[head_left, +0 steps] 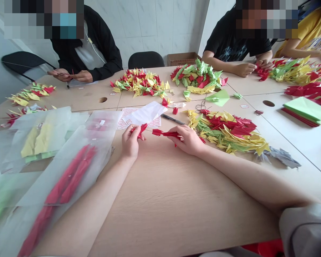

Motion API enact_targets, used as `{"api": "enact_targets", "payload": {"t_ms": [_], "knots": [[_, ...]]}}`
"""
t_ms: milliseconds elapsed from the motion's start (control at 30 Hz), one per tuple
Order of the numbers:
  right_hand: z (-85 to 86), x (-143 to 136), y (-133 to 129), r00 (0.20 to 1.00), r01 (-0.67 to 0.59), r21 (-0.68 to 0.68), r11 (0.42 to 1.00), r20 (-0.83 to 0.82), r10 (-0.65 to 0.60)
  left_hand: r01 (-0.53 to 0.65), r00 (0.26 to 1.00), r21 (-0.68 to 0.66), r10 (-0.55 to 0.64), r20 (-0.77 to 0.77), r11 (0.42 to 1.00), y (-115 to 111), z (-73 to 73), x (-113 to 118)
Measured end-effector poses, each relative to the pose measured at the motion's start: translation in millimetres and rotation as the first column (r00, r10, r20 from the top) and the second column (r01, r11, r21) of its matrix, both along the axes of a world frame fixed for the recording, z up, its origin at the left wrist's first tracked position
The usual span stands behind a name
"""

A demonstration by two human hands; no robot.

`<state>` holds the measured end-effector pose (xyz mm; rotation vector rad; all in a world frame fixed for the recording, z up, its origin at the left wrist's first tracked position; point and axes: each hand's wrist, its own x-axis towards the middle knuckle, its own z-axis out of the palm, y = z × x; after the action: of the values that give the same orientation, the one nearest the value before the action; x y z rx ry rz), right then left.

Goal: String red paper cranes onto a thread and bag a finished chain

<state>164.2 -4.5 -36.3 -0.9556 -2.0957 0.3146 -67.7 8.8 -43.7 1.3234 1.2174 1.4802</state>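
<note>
My left hand [131,142], above the middle of the table, is closed around a red folded-paper piece [142,131] whose pointed end sticks out toward the right. A small gap away, my right hand [188,140] grips red folded paper cranes [160,133], stacked flat with their ends pointing left. How many it holds I cannot tell. Just beyond my hands lie a black pen [172,119], a white paper sheet [147,111] and a sheet of red-framed labels [120,123]. By my right forearm rests a heap of red, yellow and green paper cranes [230,130].
Translucent bags [77,142] holding red, yellow and green folded paper cover the left side. More crane piles [140,82] lie across the table. Green and red paper squares [307,110] are stacked at right. Co-workers [96,46] sit opposite, handling folded paper.
</note>
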Motion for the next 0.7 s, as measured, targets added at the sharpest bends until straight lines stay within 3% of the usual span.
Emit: {"api": "enact_targets", "payload": {"t_ms": [167,367,467,533,600,700], "knots": [[1.4,2,0,0.990,0.087,-0.065,0.994,-0.102,-0.093,-0.188,0.982,0.034,0.189,-0.028,0.982,6,-5.8,-5],[0.1,5,2,0.961,0.056,-0.188,0.980,-0.256,-0.105,-0.157,0.980,0.030,0.159,-0.115,0.987,3,-5.6,-5],[0.3,3,2,0.951,0.016,-0.208,0.978,-0.298,-0.079,-0.031,0.945,0.085,0.057,-0.323,0.996,-5,0.4,0],[1.2,1,0,0.954,-0.025,-0.212,0.977,-0.298,-0.040,0.161,0.882,0.128,-0.084,-0.463,0.979,-12,5.5,7],[2.4,-1,-3,0.958,-0.065,-0.218,0.974,-0.288,-0.001,0.308,0.829,0.127,-0.200,-0.523,0.943,-18,9.3,14],[3.4,-4,-6,0.962,-0.107,-0.241,0.965,-0.269,0.040,0.372,0.803,0.071,-0.283,-0.524,0.926,-23,10.0,22]]}}
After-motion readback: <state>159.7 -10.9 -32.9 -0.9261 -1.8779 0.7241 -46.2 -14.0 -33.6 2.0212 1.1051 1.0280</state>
